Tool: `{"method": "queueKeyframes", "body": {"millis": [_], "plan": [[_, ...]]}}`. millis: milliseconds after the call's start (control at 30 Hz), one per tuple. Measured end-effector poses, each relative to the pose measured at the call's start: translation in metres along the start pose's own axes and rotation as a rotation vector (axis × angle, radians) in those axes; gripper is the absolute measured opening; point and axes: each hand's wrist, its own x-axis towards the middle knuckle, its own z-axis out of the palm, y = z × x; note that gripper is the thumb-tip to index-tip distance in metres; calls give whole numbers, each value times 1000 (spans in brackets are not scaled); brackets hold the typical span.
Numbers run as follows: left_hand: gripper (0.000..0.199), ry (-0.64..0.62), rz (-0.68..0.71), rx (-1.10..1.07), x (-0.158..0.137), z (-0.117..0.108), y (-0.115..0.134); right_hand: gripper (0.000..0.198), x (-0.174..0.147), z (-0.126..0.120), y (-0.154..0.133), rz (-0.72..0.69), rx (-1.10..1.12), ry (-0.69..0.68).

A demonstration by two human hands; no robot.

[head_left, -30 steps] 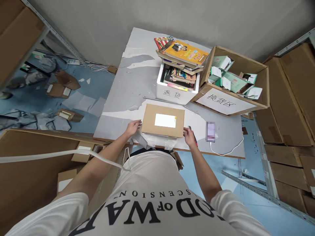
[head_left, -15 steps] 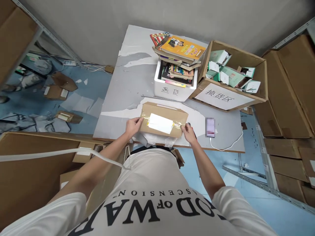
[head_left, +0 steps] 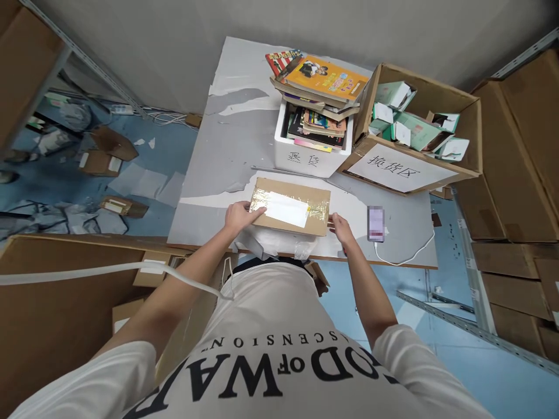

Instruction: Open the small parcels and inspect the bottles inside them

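Observation:
A small taped cardboard box [head_left: 318, 203] with a white label [head_left: 287, 210] on top lies in front of me near the table's front edge. My left hand [head_left: 241, 217] grips its left end, with the thumb over the top and the fingers along the side. At the opposite end, my right hand [head_left: 341, 228] has its fingertips against the box's lower right side. Clear plastic wrapping [head_left: 279, 241] shows below the box's near side. A small red bit of something is partly hidden under my right wrist.
Behind the box stands a white bin [head_left: 305, 162] heaped with books [head_left: 332, 78]. Beside it is a large open carton [head_left: 474, 139] holding green-and-white boxes. A phone [head_left: 376, 224] on a white cable lies at right. Cartons and shelving flank the table [head_left: 244, 137].
The small box has turned slightly and its near side has dropped, so it lies flatter. My left thumb has moved onto its top, and my right fingers have slid to its side.

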Motion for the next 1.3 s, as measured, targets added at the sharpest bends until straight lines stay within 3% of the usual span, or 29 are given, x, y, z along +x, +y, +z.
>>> {"method": "queueKeyframes", "body": {"millis": [100, 200, 300, 433, 500, 533, 633, 733, 833, 933, 1200, 1300], "plan": [[67, 153, 89, -2, -8, 6, 2, 34, -8, -5, 35, 212, -298, 142], [49, 272, 420, 31, -18, 16, 2, 41, -17, -5, 60, 386, -478, 172], [29, 205, 757, 92, -28, 28, 2, 40, -18, -7, 67, 400, -466, 152], [26, 152, 959, 110, -33, 43, -1, 42, -10, -25, 40, 322, -433, 183], [23, 171, 989, 87, -31, 47, -4, 47, -9, -34, 5, 166, -403, 182], [22, 179, 994, 74, -29, 48, -5, 50, -9, -35, -17, -5, -373, 134], [21, 205, 1010, 52, -25, 50, -6, 60, -13, -21, -95, -540, -526, -173], [21, 240, 1041, 56, -24, 50, -6, 63, -14, 9, -162, -732, -914, -477], [21, 249, 1032, 57, -24, 51, -6, 65, -9, 33, -195, -789, -1137, -564], [21, 241, 1003, 31, -24, 54, -7, 64, -7, 41, -204, -782, -1226, -568], [22, 244, 990, 25, -21, 56, -9, 66, -11, 38, -223, -712, -1357, -603], [22, 232, 974, 38, -21, 56, -9, 68, -8, 16, -216, -647, -1417, -636]]}}
